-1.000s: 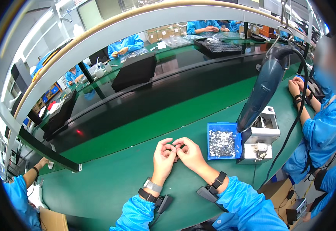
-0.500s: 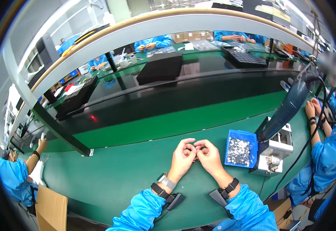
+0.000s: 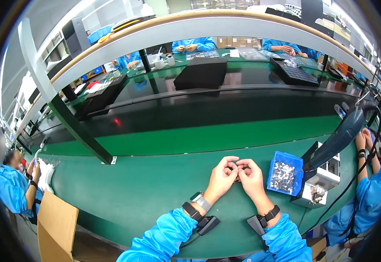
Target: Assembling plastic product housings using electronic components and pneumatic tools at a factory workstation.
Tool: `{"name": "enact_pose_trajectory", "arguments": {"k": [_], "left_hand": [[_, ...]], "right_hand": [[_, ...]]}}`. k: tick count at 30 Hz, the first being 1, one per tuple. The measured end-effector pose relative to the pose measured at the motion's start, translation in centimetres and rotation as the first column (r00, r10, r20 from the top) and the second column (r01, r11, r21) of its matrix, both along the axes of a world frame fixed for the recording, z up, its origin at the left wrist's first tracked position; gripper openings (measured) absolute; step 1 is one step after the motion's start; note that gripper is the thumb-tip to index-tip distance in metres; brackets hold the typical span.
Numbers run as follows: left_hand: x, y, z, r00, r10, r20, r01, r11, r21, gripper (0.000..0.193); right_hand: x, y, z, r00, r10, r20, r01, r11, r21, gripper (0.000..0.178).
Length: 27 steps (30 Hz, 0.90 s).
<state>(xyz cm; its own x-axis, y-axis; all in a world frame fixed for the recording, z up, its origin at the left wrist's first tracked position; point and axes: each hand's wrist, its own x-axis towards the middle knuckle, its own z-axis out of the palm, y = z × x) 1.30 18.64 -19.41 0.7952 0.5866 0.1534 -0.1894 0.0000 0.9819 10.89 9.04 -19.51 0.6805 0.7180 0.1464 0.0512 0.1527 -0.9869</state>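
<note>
Both my hands meet above the green table, fingertips together and curled. My left hand (image 3: 222, 178) is closed in a pinch, its thumb and fingers bent toward the other hand. My right hand (image 3: 251, 178) mirrors it, also pinched. Whatever lies between the fingertips is hidden or too small to name. Just right of my right hand stands a blue tray (image 3: 289, 156) filled with small silvery and dark parts (image 3: 283, 176). Beyond the tray is a metal fixture (image 3: 315, 195), with a dark blue corded tool (image 3: 339, 139) slanting down to it.
A black cable (image 3: 345, 198) runs down the table's right side. Ahead lies a dark conveyor belt (image 3: 190, 109) carrying a black foam block (image 3: 201, 74). A slanted post (image 3: 81, 131) stands at left. An open cardboard box (image 3: 57, 222) is lower left. Co-workers in blue sit on both sides and opposite.
The view has turned slightly left, so the scene sits farther right. My hands stay pinched together in front of me. The co-worker at left has brought both hands together.
</note>
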Motion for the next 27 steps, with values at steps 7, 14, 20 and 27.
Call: {"name": "enact_pose_trajectory", "arguments": {"k": [7,14,20,27], "left_hand": [[0.05,-0.33,0.09,0.999,0.034,0.010,-0.034,0.999,-0.019,0.034],[-0.14,-0.25,0.51,1.000,0.004,0.006,-0.004,0.999,-0.049,0.035],[0.06,-0.24,0.32,1.000,-0.013,-0.006,0.012,0.999,-0.036,0.037],[0.03,-0.25,0.28,1.000,-0.016,0.004,0.017,0.999,-0.049,0.036]], "right_hand": [[0.30,-0.08,-0.62,1.000,0.017,0.008,-0.017,1.000,-0.005,0.021],[0.29,-0.03,-0.65,1.000,0.003,-0.004,-0.003,1.000,0.017,0.023],[0.41,-0.20,-0.65,1.000,0.006,-0.015,-0.006,1.000,0.008,0.024],[0.34,-0.18,-0.52,1.000,-0.002,0.000,0.002,1.000,0.002,0.025]]}}
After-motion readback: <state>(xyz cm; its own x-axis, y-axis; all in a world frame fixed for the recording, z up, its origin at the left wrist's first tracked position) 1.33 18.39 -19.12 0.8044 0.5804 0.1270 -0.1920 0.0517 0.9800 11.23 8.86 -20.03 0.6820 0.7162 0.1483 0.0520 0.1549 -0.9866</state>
